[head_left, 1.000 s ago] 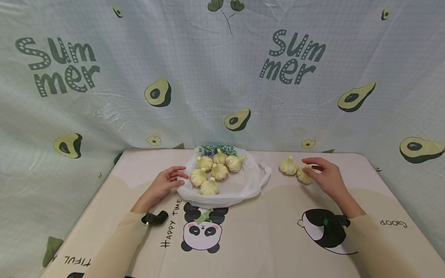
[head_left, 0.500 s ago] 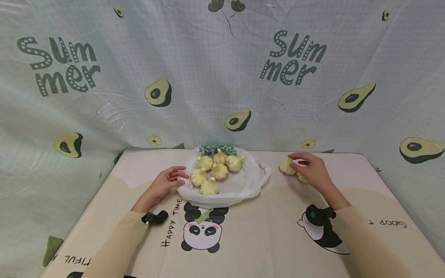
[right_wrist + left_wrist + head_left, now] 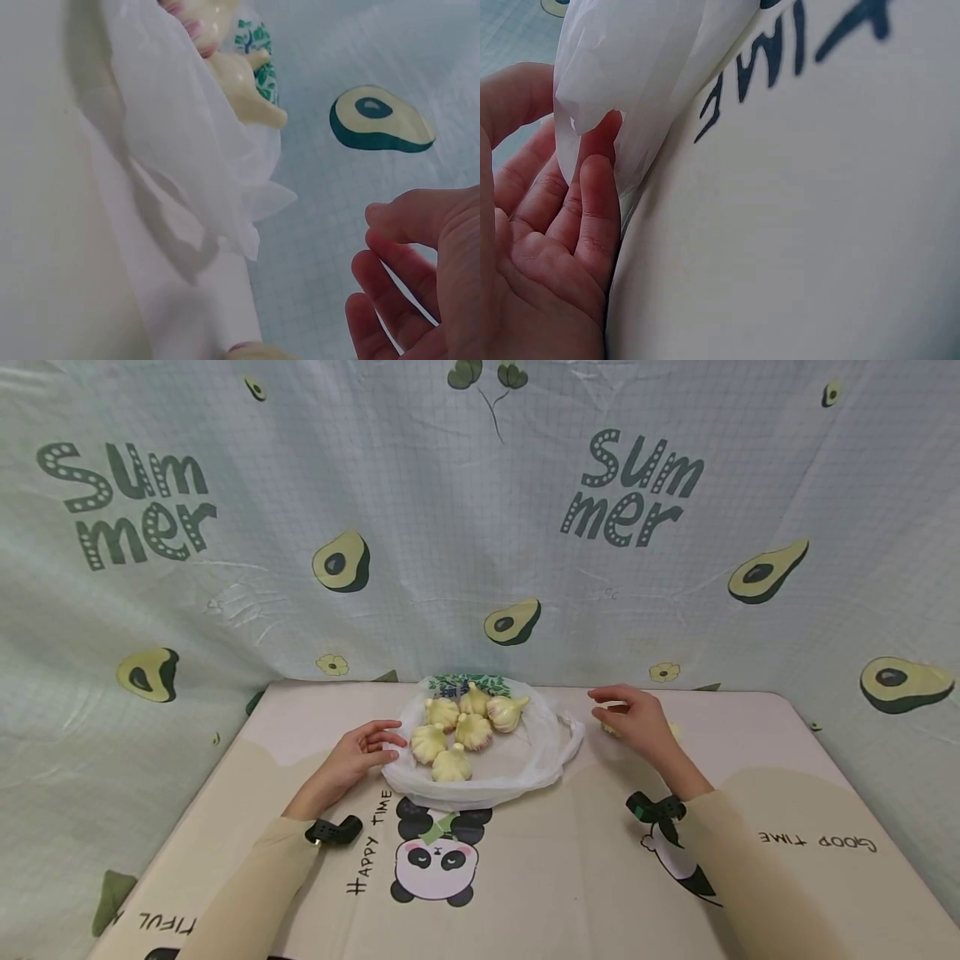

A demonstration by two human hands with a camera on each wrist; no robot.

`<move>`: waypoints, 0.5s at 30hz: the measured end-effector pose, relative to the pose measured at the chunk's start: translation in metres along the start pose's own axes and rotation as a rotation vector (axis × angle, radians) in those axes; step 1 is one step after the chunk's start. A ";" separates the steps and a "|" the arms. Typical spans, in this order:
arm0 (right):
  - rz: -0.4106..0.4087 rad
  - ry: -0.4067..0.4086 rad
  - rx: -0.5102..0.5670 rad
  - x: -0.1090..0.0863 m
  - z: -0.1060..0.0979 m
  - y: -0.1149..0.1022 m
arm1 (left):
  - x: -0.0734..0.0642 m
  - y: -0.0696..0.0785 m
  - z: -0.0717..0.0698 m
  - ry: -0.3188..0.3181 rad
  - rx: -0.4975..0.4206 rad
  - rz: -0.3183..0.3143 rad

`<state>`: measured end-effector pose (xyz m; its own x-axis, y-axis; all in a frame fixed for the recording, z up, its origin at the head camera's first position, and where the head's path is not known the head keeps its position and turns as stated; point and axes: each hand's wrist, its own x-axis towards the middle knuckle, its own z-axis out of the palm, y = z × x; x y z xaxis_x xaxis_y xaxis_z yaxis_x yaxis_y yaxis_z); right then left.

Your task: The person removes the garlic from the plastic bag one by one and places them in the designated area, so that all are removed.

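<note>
A white plastic bag [image 3: 551,767] lies spread on the table, its rim rolled open around several garlic bulbs [image 3: 452,763]. My left hand [image 3: 365,752] rests at the bag's left side; in the left wrist view its loosely bent fingers [image 3: 598,217] touch the thin plastic [image 3: 652,67]. To the right of the bag, my right hand [image 3: 633,720] hovers with thumb and fingers apart and nothing between them. Beneath it, one garlic bulb [image 3: 611,729] shows past the fingertips and another [image 3: 676,731] peeks out behind the hand, both mostly hidden.
The table [image 3: 525,877] wears a pale printed cloth with a panda [image 3: 435,864] in front of the bag. Behind it hangs a curtain [image 3: 435,510] printed with avocados, close to the table's back edge. Each wrist carries a dark strap [image 3: 333,831].
My right hand has moved left from over the right loose bulb past the left one, toward the bag, carrying nothing. The left hand and the bag stay where they were.
</note>
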<state>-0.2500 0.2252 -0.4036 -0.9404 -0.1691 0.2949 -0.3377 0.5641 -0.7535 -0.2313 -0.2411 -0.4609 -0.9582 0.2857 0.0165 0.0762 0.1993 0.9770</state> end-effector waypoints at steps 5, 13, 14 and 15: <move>-0.008 -0.028 0.005 0.009 0.008 0.000 | 0.000 -0.001 0.000 -0.001 0.008 0.009; 0.019 -0.077 0.032 0.026 0.020 -0.011 | -0.002 -0.003 -0.001 0.002 0.018 0.010; 0.019 -0.084 0.042 0.027 0.022 -0.012 | -0.001 -0.003 -0.001 0.003 0.020 0.009; 0.020 -0.093 0.049 0.029 0.023 -0.013 | -0.001 -0.003 -0.001 0.003 0.024 0.010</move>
<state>-0.2736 0.1938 -0.3986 -0.9458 -0.2337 0.2255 -0.3181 0.5280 -0.7874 -0.2308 -0.2432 -0.4632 -0.9582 0.2848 0.0268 0.0921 0.2185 0.9715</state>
